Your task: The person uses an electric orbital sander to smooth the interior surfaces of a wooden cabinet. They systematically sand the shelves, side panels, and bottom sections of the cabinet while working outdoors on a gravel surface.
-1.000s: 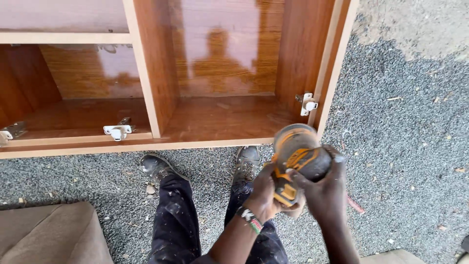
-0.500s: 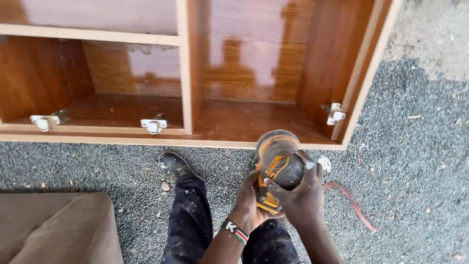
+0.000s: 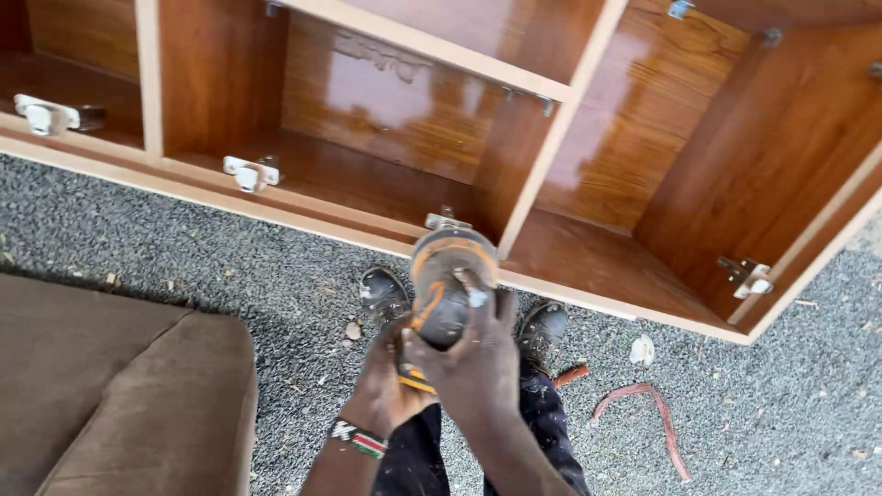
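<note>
Up close, both hands grip an orange and dark grey power tool (image 3: pixel 447 294) above gravel (image 3: pixel 230 266): the right hand (image 3: pixel 478 363) wraps its body, the left hand (image 3: pixel 386 386) clasps it lower down. Hard, rounded and probably weighty, it seems best held around its body, before a glossy wooden cabinet (image 3: pixel 588 165).

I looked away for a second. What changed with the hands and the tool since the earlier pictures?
The power tool and both hands swung left, now before the cabinet divider. Left hand and right hand keep their grip; cabinet and sofa did not move.
</note>
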